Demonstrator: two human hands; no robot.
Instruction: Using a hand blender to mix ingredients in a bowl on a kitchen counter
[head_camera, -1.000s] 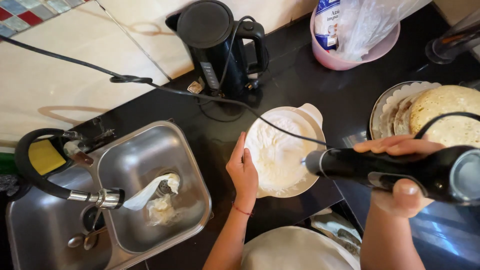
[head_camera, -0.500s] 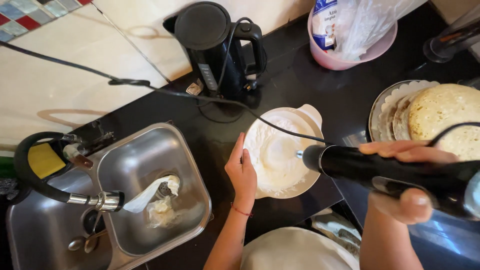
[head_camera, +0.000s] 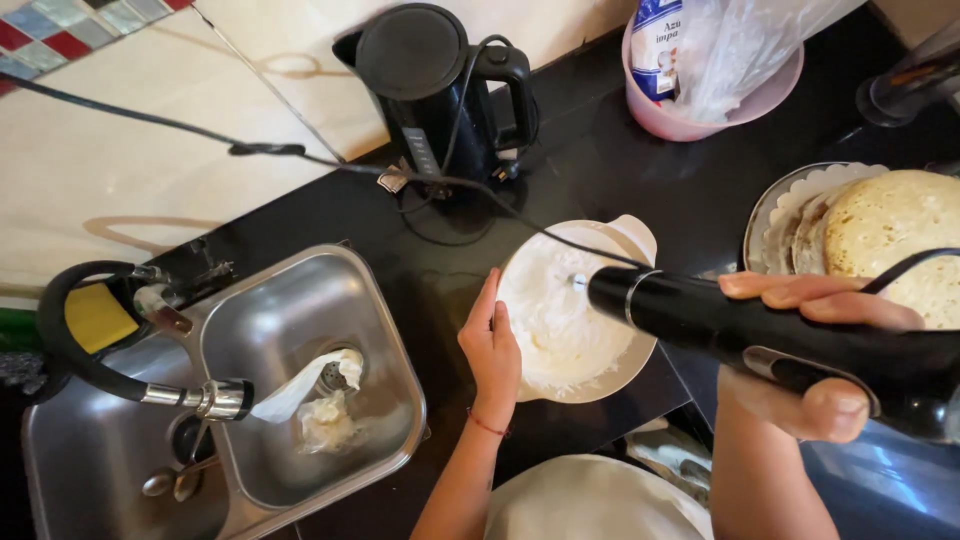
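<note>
On the black counter (head_camera: 640, 190), just right of the sink, sits a white bowl (head_camera: 610, 375) holding white whipped cream (head_camera: 555, 310). Bowl has a pour spout at upper right. A black hand mixer (head_camera: 740, 335) reaches in from the right, its metal tip at the cream's surface near the bowl's middle; whether the tip is buried cannot be told. Its black cord (head_camera: 300, 160) runs up-left across the counter.

Judgement on doing it well: keep the bowl braced so it does not spin or slide, hold the mixer head low in the cream and away from the rim, tilt shallow to limit spatter.

Left hand (head_camera: 492, 350): flat, fingers together and straight, palm pressed against the bowl's left outer wall, steadying it. Not gripping anything, just pushing on the side. Thin band on the wrist.

Right hand (head_camera: 815, 350): wrapped around the mixer's body, fingers curled over the top, thumb underneath, closed firmly on it.

Around: black electric kettle (head_camera: 425, 85) behind the bowl, near the wall. Pink tub (head_camera: 690, 120) with a bag and plastic film at upper right. Stack of flat round pancakes (head_camera: 890, 240) on a scalloped plate (head_camera: 790, 205) at right, close to the mixer hand. Steel sink (head_camera: 310, 390) at left with crumpled white paper near the drain, black faucet (head_camera: 90, 340) arching over it, yellow sponge (head_camera: 95, 315) behind.
</note>
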